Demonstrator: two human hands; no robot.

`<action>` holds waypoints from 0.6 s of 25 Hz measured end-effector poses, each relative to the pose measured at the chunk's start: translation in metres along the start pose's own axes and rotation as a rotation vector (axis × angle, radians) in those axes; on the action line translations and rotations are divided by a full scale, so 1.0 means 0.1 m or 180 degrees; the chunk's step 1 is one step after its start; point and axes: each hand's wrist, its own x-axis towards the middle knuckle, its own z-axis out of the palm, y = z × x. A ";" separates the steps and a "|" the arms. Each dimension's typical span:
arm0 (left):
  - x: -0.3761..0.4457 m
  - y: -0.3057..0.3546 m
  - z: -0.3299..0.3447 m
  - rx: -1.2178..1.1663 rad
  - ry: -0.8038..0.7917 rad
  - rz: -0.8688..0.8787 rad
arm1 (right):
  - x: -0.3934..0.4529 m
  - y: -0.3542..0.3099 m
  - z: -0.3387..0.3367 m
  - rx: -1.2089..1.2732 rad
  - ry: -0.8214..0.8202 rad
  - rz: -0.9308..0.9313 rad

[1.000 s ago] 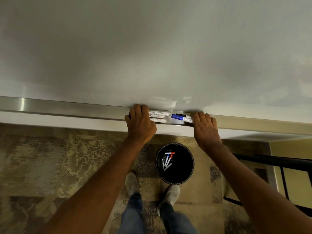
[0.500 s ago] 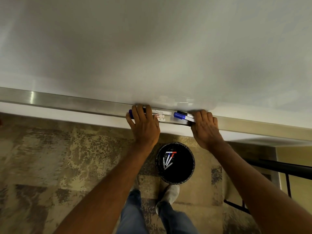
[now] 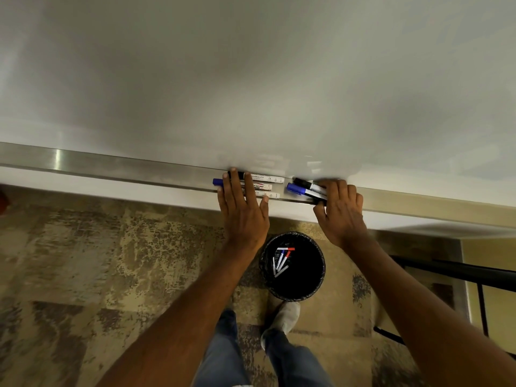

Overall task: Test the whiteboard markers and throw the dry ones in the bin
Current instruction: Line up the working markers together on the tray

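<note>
Metal tray (image 3: pixel 117 169) holds markers (image 3: pixel 265 183) under left hand (image 3: pixel 243 210) and right hand (image 3: pixel 342 210)

I see my left hand (image 3: pixel 242 210) flat over three markers (image 3: pixel 265 186) on the tray (image 3: pixel 111 169); my right hand (image 3: pixel 342 210) covers two more (image 3: pixel 305 188).

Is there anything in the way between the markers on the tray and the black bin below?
Nothing visible blocks it. The round black bin sits open on the floor below the metal tray, between the left hand and right hand.
</note>
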 end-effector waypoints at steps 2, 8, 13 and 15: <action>-0.02 -0.02 0.00 0.0083 -0.0067 0.0069 | -0.04 0.00 0.00 0.0150 0.0044 0.0072; -0.01 -0.10 -0.06 0.0130 -0.0141 0.0154 | -0.14 -0.04 -0.02 0.0420 0.0227 0.0348; 0.07 -0.16 -0.18 0.0017 0.0042 -0.0145 | -0.19 -0.05 -0.06 0.1027 0.0461 0.0764; 0.14 -0.19 -0.22 -0.0111 0.0106 -0.0379 | -0.17 -0.03 -0.06 0.1291 0.0445 0.1048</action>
